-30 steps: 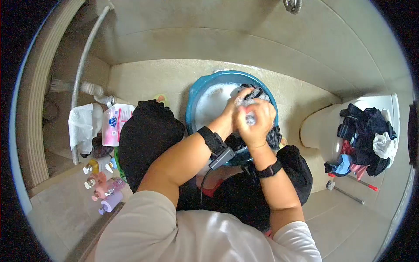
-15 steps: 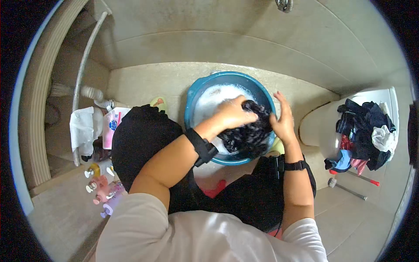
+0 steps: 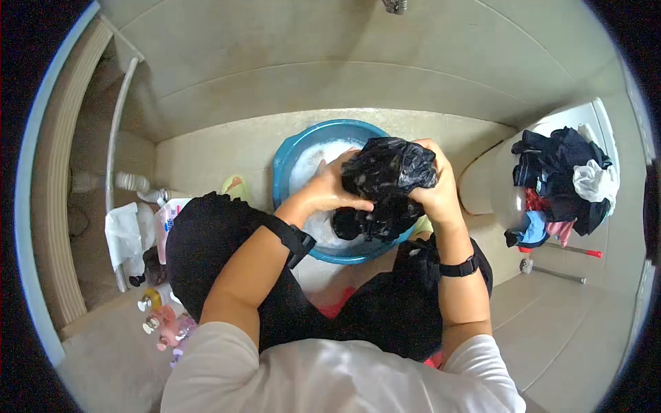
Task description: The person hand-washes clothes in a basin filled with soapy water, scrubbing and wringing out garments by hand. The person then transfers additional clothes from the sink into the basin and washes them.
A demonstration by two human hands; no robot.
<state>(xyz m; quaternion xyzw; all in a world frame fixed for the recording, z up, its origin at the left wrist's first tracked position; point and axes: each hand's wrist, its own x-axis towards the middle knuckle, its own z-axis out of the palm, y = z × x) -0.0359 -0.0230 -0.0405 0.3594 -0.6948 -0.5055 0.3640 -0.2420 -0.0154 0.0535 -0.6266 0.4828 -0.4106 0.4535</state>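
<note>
A wet, bunched black garment [image 3: 389, 168] is held up over a blue basin [image 3: 284, 155]. White suds [image 3: 306, 165] cover the water in the basin. My left hand [image 3: 329, 186] grips the garment's left side, thumb across the front. My right hand [image 3: 437, 186] is closed around its right side, with some fingers hidden behind the cloth. Part of the garment hangs below my hands, near the basin's front rim. What kind of garment it is, I cannot make out.
To the right, a pile of clothes [image 3: 561, 182] lies on a white toilet [image 3: 485, 182]. Several pump bottles [image 3: 162, 323] stand at the lower left, below a pink-and-white detergent pack [image 3: 165, 224]. A pale pipe [image 3: 120, 138] runs along the left. A metal shower fitting [image 3: 395, 6] hangs above.
The black garment has been lifted up out of the suds. My right hand, open beside it before, has closed on it. The whole view has shifted slightly.
</note>
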